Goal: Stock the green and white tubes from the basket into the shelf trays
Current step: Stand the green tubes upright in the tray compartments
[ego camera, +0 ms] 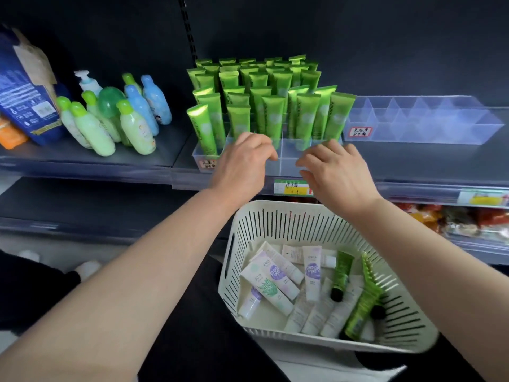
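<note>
From the head camera, both bare hands are up at the front wall of the clear tray (289, 164) on the shelf (110, 158). The left hand (242, 161) has its fingers (265, 150) curled loosely downward over the tray's front edge, holding nothing. The right hand (334, 169) sits just beside it, fingers (308, 161) spread a little and bent, their tips at the same front wall, also empty. Behind the hands, the tray is packed with upright green tubes (264, 97); its front compartments stand bare. To the right of this tray lies a second clear divided tray (424, 122). Below the tray, near the person, a white slotted basket (275, 216) holds white tubes (275, 282) lying flat and loose green tubes (360, 310) toward its right side.
</note>
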The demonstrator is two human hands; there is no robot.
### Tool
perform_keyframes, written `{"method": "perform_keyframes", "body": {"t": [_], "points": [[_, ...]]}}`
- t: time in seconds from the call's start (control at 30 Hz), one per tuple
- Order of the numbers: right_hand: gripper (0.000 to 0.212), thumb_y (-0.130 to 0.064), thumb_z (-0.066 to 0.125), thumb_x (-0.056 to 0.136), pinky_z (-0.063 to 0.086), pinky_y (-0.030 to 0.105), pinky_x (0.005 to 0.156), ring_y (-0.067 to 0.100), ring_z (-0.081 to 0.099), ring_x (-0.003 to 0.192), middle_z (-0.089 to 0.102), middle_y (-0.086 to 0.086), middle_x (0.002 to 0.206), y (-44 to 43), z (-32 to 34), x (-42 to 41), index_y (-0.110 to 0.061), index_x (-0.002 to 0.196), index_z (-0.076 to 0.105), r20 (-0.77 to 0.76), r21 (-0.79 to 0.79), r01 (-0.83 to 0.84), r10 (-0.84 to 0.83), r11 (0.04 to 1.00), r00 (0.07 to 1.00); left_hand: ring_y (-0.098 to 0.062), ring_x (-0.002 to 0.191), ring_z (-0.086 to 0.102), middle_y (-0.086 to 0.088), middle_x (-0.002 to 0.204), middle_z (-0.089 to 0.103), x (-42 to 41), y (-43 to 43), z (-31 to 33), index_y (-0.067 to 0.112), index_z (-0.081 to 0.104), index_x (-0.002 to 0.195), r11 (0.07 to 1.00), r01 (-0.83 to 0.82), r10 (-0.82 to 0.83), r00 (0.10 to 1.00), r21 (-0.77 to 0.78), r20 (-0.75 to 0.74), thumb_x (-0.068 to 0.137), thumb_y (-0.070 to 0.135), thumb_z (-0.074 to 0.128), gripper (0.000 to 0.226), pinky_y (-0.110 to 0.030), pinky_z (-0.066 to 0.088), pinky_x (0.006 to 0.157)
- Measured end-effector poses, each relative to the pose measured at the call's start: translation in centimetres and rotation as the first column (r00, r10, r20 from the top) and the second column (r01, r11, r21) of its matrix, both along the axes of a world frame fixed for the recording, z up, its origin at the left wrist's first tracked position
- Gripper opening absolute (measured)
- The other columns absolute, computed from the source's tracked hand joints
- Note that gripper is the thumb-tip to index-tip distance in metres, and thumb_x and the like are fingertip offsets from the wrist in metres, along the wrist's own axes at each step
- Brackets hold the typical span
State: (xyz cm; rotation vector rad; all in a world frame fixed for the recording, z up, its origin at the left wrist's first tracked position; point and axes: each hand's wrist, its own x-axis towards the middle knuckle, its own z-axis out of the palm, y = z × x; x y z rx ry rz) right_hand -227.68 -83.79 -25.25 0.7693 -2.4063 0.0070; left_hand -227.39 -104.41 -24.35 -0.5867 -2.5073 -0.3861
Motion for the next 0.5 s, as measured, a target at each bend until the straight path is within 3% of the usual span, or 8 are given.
{"method": "perform_keyframes", "body": {"t": [0.13, 0.23, 0.37, 0.5], "points": [[0.012, -0.025, 0.066, 0.085, 0.041, 0.036, 0.069, 0.027, 0.057, 0.089, 0.067, 0.000, 0.096, 4.7, -4.7, 3.0, -0.019, 0.095, 0.069, 0.140, 0.078, 0.086, -0.096, 0.993, 0.986, -0.026, 0.107, 0.054, -0.003, 0.111, 0.066, 1.5, 3.1, -4.2, 0.012, 0.071, 0.092, 0.999, 0.044, -0.040, 0.991, -0.031, 0.127, 0.074, -0.014, 0.065, 0.033, -0.041, 0.052, 0.078], [0.020, -0.030, 0.061, 0.089, 0.042, 0.037, 0.079, 0.024, 0.054, 0.102, 0.064, -0.002, 0.109, 6.7, -8.0, 4.6, -0.023, 0.107, 0.066, 0.330, 0.210, 0.146, -0.210, 0.967, 0.920, -0.024, 0.113, 0.051, -0.002, 0.116, 0.063, 3.3, 5.2, -7.8, 0.014, 0.070, 0.099, 0.993, 0.090, -0.065, 0.958, -0.078, 0.278, 0.081, -0.009, 0.060, 0.031, -0.042, 0.048, 0.086], [0.022, -0.026, 0.055, 0.091, 0.038, 0.034, 0.089, 0.018, 0.048, 0.108, 0.057, -0.006, 0.116, 8.5, -12.5, 6.3, -0.028, 0.113, 0.058, 0.546, 0.326, 0.182, -0.342, 0.928, 0.765, -0.013, 0.117, 0.044, 0.006, 0.122, 0.056, 5.9, 6.9, -12.1, 0.021, 0.064, 0.112, 0.973, 0.146, -0.046, 0.884, -0.180, 0.466, 0.084, -0.001, 0.059, 0.036, -0.032, 0.040, 0.101], [0.025, -0.016, 0.054, 0.089, 0.040, 0.038, 0.095, 0.019, 0.051, 0.109, 0.057, -0.002, 0.116, 8.7, -16.6, 7.6, -0.023, 0.114, 0.056, 0.724, 0.410, 0.186, -0.443, 0.893, 0.529, -0.013, 0.118, 0.043, 0.007, 0.127, 0.055, 8.4, 6.3, -15.9, 0.023, 0.063, 0.116, 0.968, 0.143, 0.015, 0.786, -0.206, 0.618, 0.088, 0.003, 0.057, 0.035, -0.028, 0.038, 0.099]]}}
